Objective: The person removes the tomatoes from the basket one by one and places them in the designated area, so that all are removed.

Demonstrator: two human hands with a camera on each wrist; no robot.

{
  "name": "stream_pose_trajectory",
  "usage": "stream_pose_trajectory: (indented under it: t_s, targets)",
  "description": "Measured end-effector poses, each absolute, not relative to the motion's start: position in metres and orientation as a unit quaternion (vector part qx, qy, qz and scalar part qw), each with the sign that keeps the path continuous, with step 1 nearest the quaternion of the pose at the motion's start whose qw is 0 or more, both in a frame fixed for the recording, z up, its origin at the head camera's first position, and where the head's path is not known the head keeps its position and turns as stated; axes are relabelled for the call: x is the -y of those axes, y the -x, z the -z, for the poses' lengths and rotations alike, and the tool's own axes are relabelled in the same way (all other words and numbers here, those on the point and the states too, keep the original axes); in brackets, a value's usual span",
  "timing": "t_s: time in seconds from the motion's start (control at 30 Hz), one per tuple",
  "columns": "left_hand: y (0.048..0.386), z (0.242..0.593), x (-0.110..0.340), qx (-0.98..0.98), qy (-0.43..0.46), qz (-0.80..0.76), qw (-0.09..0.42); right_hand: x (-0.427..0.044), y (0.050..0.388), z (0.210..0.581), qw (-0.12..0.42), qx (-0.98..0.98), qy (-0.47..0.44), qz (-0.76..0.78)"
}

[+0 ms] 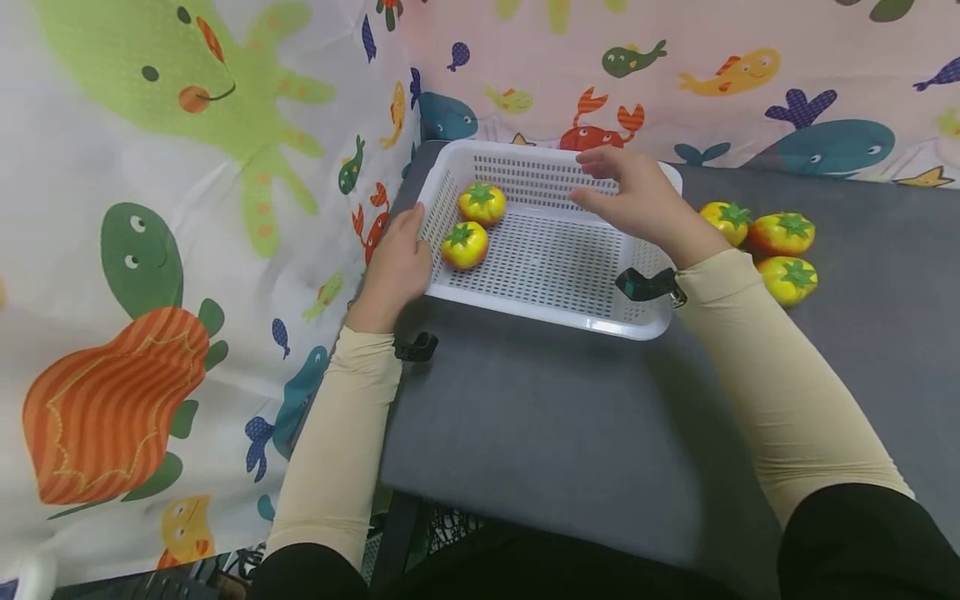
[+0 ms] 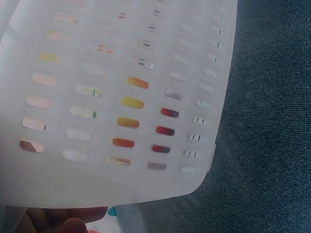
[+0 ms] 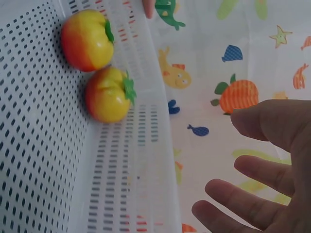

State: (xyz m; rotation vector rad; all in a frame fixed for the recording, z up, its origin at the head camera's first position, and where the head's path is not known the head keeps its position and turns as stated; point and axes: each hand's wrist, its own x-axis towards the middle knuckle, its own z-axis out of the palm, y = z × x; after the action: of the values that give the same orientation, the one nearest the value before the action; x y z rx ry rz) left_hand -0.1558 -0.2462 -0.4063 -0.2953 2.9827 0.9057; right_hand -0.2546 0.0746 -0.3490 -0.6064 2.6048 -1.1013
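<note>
A white plastic basket (image 1: 540, 316) with slotted walls stands on the grey table. My left hand (image 1: 396, 268) holds its left side at the rim; in the left wrist view the fingers (image 2: 73, 223) show beside the slotted wall. Two yellow-and-red fruits with green leafy tops, a rear fruit (image 1: 482, 205) and a front fruit (image 1: 465, 247), lie inside at the left end. Over the right part of the basket hovers my right hand (image 1: 637, 196), its fingers apart and loosely bent, holding nothing.
Three similar fruits (image 1: 786, 282) sit together on the table (image 1: 555, 400), right of the basket and beyond my right forearm. Curtains with printed sea animals (image 1: 442, 117) border the table at the left and back.
</note>
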Motion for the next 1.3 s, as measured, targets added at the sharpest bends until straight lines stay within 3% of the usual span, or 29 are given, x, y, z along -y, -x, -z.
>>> stream_pose_trajectory:
  t_s: [1.3]
  targets:
    - [0.156,0.403,0.246,-0.954,0.085,-0.289,0.004,0.044,0.274,0.375,0.237,-0.85,0.324,0.341]
